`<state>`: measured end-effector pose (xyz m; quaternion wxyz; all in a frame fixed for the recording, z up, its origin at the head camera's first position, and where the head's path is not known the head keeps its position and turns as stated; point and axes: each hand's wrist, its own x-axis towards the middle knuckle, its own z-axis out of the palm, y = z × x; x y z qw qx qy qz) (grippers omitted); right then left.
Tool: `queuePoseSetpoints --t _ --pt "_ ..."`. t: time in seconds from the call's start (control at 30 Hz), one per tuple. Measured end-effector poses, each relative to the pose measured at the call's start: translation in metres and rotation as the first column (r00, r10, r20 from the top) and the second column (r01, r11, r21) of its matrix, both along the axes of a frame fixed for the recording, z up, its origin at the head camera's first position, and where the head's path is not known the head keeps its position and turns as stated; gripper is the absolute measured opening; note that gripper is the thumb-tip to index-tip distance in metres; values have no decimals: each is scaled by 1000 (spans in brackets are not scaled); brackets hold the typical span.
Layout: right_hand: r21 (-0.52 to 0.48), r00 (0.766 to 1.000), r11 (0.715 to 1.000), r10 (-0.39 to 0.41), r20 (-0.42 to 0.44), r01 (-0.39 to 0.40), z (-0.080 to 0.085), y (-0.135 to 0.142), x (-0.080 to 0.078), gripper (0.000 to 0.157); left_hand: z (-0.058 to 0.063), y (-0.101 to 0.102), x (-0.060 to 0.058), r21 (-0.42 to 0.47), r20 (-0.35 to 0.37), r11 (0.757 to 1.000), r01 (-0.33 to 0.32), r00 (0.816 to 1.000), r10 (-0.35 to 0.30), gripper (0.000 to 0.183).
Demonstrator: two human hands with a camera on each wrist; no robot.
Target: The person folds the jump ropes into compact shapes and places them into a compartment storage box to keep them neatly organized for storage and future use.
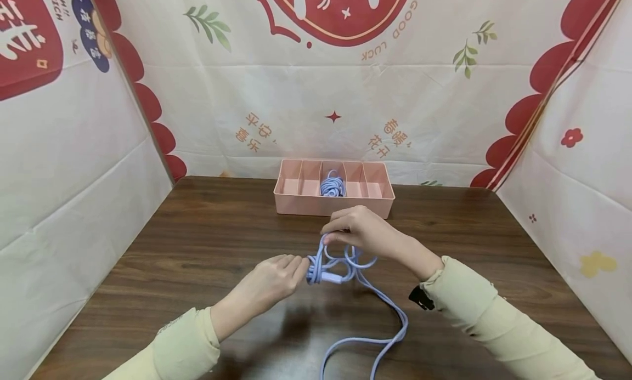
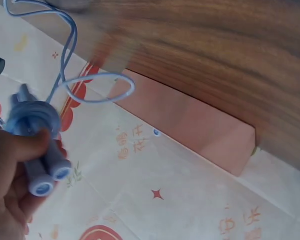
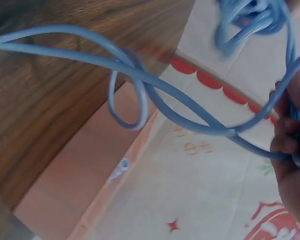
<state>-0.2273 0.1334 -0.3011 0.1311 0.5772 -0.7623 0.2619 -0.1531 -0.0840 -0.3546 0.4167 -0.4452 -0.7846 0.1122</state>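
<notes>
Trailing toward the near edge of a dark brown wood-grain table (image 1: 197, 259) and out of view, a light-blue, smooth, round cord (image 1: 365, 340) runs in two strands that cross once on the way back to the hands. Over the middle of the surface, the left hand (image 1: 276, 281) has its fingers closed round the cord's wound bundle and two light-blue cylindrical end pieces (image 2: 38, 177), while the right hand (image 1: 362, 226) pinches a length of the same cord, loose loops hanging just beside its fingers. Beyond them, near the middle of the far edge, stands a pink rectangular five-compartment box (image 1: 331, 206), its centre compartment holding a second light-blue coiled cord (image 1: 333, 186). Behind that edge hangs a white cloth backdrop (image 1: 222, 106) with red prints and green leaf sprigs
</notes>
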Motion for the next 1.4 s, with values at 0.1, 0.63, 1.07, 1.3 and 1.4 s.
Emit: queuePoseSetpoints --t 0.1,0.63,1.07,1.3,1.4 --pt "2 968 1000 0 250 -1 -5 5 -6 9 0 -1 0 36 18 996 85 996 -86 35" --pt "-114 654 983 180 735 -142 -33 13 -20 25 -8 5 -1 579 140 776 251 907 -398 26" --pt "-98 687 993 32 726 58 -44 -9 -12 18 -7 8 -23 857 190 514 -25 943 -271 30" --pt "-35 689 986 -89 719 163 -47 -14 -2 19 -3 -13 -48 910 212 391 -139 966 -149 22" --pt "-8 691 974 -155 706 227 -47 -12 4 19 8 -20 -45 917 284 332 -223 948 -147 22"
